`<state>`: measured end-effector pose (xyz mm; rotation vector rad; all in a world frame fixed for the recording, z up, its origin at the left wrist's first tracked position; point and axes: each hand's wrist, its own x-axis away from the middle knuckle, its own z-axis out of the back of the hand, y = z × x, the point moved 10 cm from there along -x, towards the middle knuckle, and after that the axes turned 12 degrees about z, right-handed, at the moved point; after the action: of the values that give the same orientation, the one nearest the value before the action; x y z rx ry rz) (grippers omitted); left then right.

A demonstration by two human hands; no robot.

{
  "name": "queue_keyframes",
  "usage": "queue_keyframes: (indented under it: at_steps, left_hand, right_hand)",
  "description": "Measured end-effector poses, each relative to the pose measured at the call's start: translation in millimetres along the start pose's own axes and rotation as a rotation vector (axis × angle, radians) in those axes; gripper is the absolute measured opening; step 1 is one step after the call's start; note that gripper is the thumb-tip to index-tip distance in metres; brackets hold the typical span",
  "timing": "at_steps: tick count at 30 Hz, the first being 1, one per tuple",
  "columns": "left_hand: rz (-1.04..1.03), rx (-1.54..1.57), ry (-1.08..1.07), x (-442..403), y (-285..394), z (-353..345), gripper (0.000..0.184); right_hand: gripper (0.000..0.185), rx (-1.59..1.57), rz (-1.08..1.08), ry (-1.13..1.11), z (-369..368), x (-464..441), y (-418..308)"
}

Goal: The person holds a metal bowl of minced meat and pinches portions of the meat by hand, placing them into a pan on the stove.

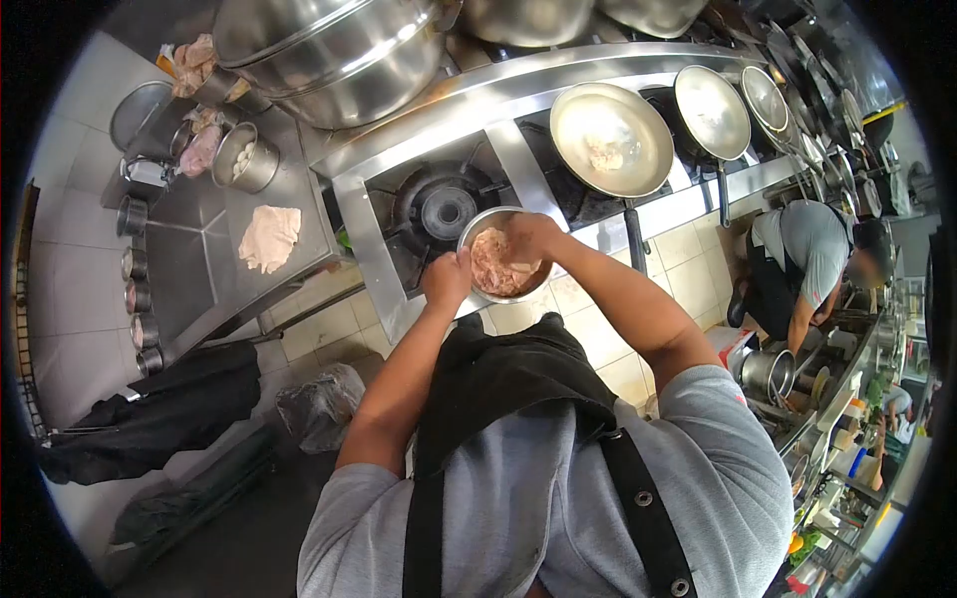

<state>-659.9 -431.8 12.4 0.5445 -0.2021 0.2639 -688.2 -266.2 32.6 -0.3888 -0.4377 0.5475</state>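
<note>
A round metal bowl (545,282) holding pinkish, raw-looking minced or chopped meat (495,264) is in front of me, at the near edge of the stove. My left hand (448,277) grips its left rim, thumb up. From the right, my right hand (533,240) reaches over the rim into the bowl, touching the meat. Its fingertips are blurred and partly hidden, so I cannot tell whether they are closed. Just beyond the bowl is a gas burner (449,207) with no pan on it.
A pale flat piece of raw meat (269,239) lies on the steel counter (189,269) at left, near a pot (249,164) of whitish round pieces. Frying pans (610,125) sit on burners at right, handles toward me. Large pots (339,70) stand behind. A co-worker (812,249) bends at right.
</note>
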Motion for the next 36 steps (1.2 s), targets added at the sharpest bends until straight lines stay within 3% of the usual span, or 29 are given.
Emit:
queue_keyframes:
  at_steps: [3, 5, 6, 8, 9, 11, 12, 13, 14, 16, 17, 23, 26, 29, 31, 32, 36]
  left_hand:
    - [0.076, 0.017, -0.033, 13, 12, 25, 0.038]
    - [-0.250, 0.234, 0.173, 34, 49, 60, 0.032]
    - [-0.244, 0.236, 0.175, 35, 53, 54, 0.032]
    - [-0.112, 1.032, -0.426, 26, 60, -1, 0.040]
    - [-0.113, 1.035, -0.417, 17, 58, -10, 0.040]
    - [-0.094, 1.221, -0.693, 12, 65, -41, 0.041]
    - [0.041, 1.258, -0.681, 29, 72, -19, 0.036]
    - [0.043, 1.253, -0.685, 22, 63, -28, 0.036]
    - [0.014, 1.053, -0.575, 6, 44, -36, 0.034]
    - [-0.019, 0.802, -0.341, -7, 31, -21, 0.030]
    - [-0.019, 0.799, -0.344, -7, 28, -22, 0.030]
    - [-0.039, 0.828, -0.461, 11, 62, 9, 0.030]
    - [0.120, 0.858, -0.608, 15, 68, 13, 0.028]
    - [0.158, 0.799, -0.632, 16, 66, 11, 0.025]
    - [0.150, 0.876, -0.716, 19, 68, 2, 0.025]
    - [0.143, 0.954, -0.802, 23, 71, -4, 0.024]
    - [0.074, 0.988, -0.766, 19, 72, 4, 0.024]
  right_hand:
    - [0.029, -0.215, -0.054, 0.164, 23, 7, 3]
    - [0.028, -0.376, -0.145, 0.208, 17, 7, 17]
    - [0.027, -0.539, -0.237, 0.250, 10, 10, 27]
    - [0.027, -0.522, -0.145, 0.330, 25, 15, 6]
    - [0.026, -0.504, -0.056, 0.418, 40, 17, -5]
    - [0.030, -0.566, -0.096, 0.442, 33, 16, -2]
    - [0.030, -0.621, -0.109, 0.466, 37, 20, -6]
    - [0.032, -0.675, -0.125, 0.491, 39, 25, -8]
    - [0.032, -0.677, -0.129, 0.493, 37, 29, -8]
    - [0.036, -0.773, 0.135, 0.406, 34, 28, -35]
    - [0.036, -0.775, 0.133, 0.408, 33, 31, -35]
    - [0.030, -0.341, -0.070, 0.324, 18, 41, -18]
    - [0.032, -0.350, -0.018, 0.262, -4, 36, -9]
    - [0.035, -0.188, -0.061, 0.383, 39, 51, -38]
    - [0.042, -0.306, 0.245, 0.535, 63, 56, -71]
    - [0.042, -0.310, 0.240, 0.536, 59, 55, -68]
    - [0.040, -0.205, 0.150, 0.478, 49, 51, -47]
